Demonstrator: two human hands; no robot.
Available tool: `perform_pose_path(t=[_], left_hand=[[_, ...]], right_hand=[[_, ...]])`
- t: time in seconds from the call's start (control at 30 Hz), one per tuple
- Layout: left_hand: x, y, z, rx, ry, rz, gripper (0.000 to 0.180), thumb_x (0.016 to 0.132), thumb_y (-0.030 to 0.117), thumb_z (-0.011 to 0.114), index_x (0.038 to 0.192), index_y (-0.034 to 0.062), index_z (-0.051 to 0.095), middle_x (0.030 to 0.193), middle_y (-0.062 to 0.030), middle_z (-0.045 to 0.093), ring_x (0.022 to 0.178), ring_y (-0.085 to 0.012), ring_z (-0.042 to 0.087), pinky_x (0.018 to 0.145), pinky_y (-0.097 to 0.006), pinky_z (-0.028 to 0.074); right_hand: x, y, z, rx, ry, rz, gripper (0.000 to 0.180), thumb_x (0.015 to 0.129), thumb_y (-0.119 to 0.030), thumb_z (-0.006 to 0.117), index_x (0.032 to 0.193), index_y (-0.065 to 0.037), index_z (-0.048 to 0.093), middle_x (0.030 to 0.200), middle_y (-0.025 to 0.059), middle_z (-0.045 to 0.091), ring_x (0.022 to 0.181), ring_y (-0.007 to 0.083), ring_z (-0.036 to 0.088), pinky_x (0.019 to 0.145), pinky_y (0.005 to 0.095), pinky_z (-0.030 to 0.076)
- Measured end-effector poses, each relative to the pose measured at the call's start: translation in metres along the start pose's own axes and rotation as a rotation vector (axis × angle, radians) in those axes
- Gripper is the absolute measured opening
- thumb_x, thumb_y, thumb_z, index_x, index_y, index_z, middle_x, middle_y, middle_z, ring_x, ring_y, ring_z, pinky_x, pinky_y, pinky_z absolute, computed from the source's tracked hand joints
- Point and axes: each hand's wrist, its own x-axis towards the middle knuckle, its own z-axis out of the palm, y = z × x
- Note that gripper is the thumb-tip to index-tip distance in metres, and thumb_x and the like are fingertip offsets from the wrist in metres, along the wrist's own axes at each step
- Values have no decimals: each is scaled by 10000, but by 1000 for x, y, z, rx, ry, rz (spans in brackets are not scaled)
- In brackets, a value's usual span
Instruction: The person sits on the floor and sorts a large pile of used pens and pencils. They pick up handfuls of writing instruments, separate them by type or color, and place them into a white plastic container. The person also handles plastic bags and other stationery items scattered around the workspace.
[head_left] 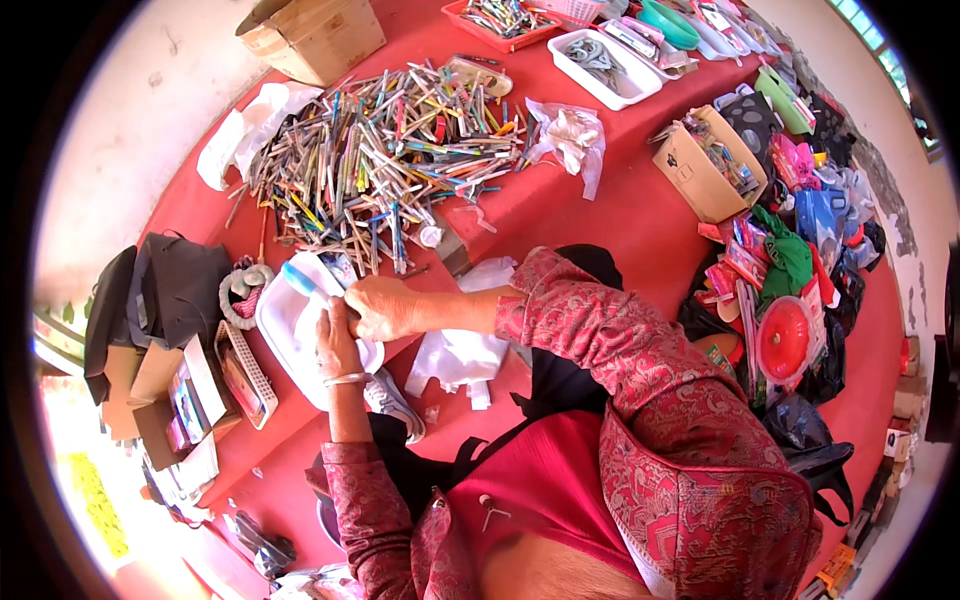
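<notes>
My left hand (336, 343) and my right hand (382, 308) meet over a white plastic tray (272, 318). The fingers of both are closed. A long, light-blue object with a pale end (298, 279) sticks out from between them toward the upper left; its exact kind is unclear. The left hand seems to grip it, with a bracelet showing at that wrist. Right-hand fingers are curled close against the left, hiding whatever is in them. Beyond the hands spreads a large heap of pens (375, 160). White cloth or plastic (458, 360) lies right of the tray.
Left stand a white basket (247, 375), an open cardboard box (180, 405) and dark bags (180, 290). A cardboard box (312, 40) and a white tray (606, 68) are at the back. Right are a box of pens (712, 165), mixed goods and a red bowl (785, 338).
</notes>
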Motion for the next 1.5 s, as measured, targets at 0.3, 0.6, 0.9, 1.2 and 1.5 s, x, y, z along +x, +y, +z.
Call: perform_pose_path(t=[0.3, 0.6, 0.9, 1.2, 1.5], left_hand=[[-3, 11, -5, 953, -202, 587, 155, 802, 138, 404, 830, 82, 546, 728, -117, 587, 671, -287, 573, 573, -404, 438], [-45, -4, -2, 1374, -901, 105, 136, 690, 69, 550, 788, 60, 644, 844, -122, 624, 826, -264, 603, 699, -344, 473], [-42, 10, 15, 1192, -811, 378, 77, 670, 116, 568, 681, 64, 624, 700, -129, 610, 664, -279, 607, 588, -367, 467], [-41, 12, 18, 1299, -845, 302, 74, 689, 69, 568, 727, 64, 631, 791, -113, 624, 766, -252, 613, 643, -343, 469], [-37, -4, 23, 1316, -870, 279, 125, 719, 105, 540, 821, 63, 599, 849, -118, 602, 836, -261, 582, 720, -358, 444]], right_hand=[[4, 11, -34, 59, 50, 167, 249, 619, -240, 620, 651, 3, 583, 597, 186, 553, 582, 251, 595, 548, 379, 442], [20, 30, -81, 522, 126, 490, 246, 773, -291, 584, 724, -52, 552, 565, 29, 554, 404, 44, 441, 355, 159, 302], [35, 46, -73, 890, 165, 562, 280, 784, -299, 575, 701, -31, 572, 472, 6, 465, 331, 58, 371, 298, 179, 235], [41, 60, -48, 663, -312, 632, 220, 777, -241, 539, 797, -31, 603, 582, 68, 578, 389, 77, 423, 346, 198, 320], [48, 89, -9, 522, -354, 826, 233, 774, -298, 581, 806, -68, 601, 503, 10, 487, 366, 53, 360, 323, 196, 262]])
